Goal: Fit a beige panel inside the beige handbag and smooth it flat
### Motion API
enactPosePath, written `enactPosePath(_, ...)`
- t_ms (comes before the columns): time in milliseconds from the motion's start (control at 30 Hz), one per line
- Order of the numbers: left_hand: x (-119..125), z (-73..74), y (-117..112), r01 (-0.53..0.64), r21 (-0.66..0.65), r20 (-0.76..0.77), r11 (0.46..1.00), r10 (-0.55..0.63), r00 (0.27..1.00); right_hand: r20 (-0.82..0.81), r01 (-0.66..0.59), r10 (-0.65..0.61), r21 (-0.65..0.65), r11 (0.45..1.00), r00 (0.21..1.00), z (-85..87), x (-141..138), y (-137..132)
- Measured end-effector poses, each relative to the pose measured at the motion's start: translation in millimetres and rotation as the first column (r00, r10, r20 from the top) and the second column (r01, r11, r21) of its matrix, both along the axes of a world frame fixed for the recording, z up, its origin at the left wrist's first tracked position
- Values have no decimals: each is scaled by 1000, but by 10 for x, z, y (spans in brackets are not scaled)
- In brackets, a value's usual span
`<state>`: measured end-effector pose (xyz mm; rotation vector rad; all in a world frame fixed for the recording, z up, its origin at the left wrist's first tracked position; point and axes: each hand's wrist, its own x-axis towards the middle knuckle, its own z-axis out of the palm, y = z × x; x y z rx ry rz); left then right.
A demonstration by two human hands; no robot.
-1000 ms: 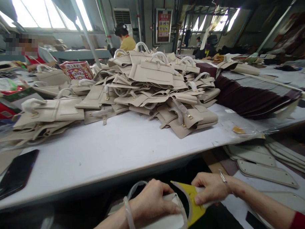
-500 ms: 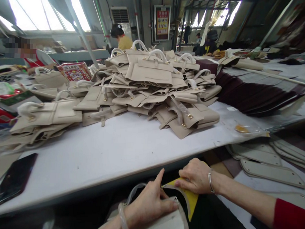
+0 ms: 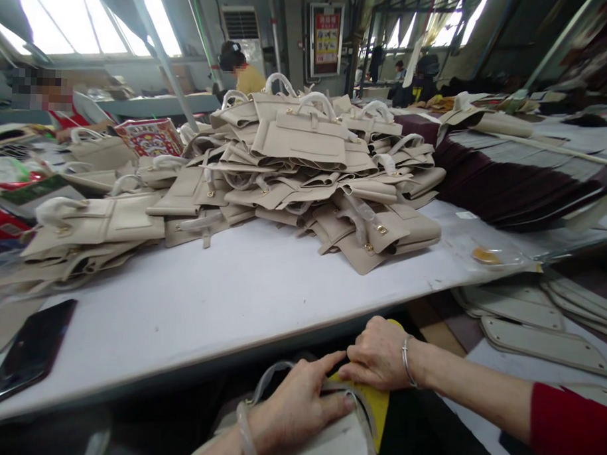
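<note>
Low in the view, below the table's front edge, my left hand presses flat on a cream bag piece with a grey rim, index finger stretched forward. My right hand is curled with fingertips pinched on a yellow sheet that lies against the bag piece's edge. The two hands nearly touch. A clear bangle rings my left wrist, a thin metal one my right.
A white table carries a big heap of beige handbags, a dark phone at the front left, and dark maroon material at the right. Flat grey-edged panels lie lower right. Other people work in the background.
My right hand has moved left and up along the yellow sheet toward my left hand. My left index finger has stretched out. The view has shifted slightly.
</note>
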<state>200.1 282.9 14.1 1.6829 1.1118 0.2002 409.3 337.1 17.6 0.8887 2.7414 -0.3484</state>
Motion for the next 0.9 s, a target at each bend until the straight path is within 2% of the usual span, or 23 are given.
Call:
enactPosePath(133,11,61,8,39,3,83,999,-40,996,28,-1,1,-8,1000,1000,2,-27,-8)
enactPosePath(467,12,10,5,35,21,61,999,-36,997,78,3,-1,-20,1000,997,-11,-60,-48)
enactPosePath(667,13,13,-14,75,48,55,996,-78,995,95,62,-59,-23,998,994,-63,-51,-155)
enactPosePath(900,5,19,4,163,138,1,977,-165,986,103,158,-154,-30,987,983,-102,-43,-276)
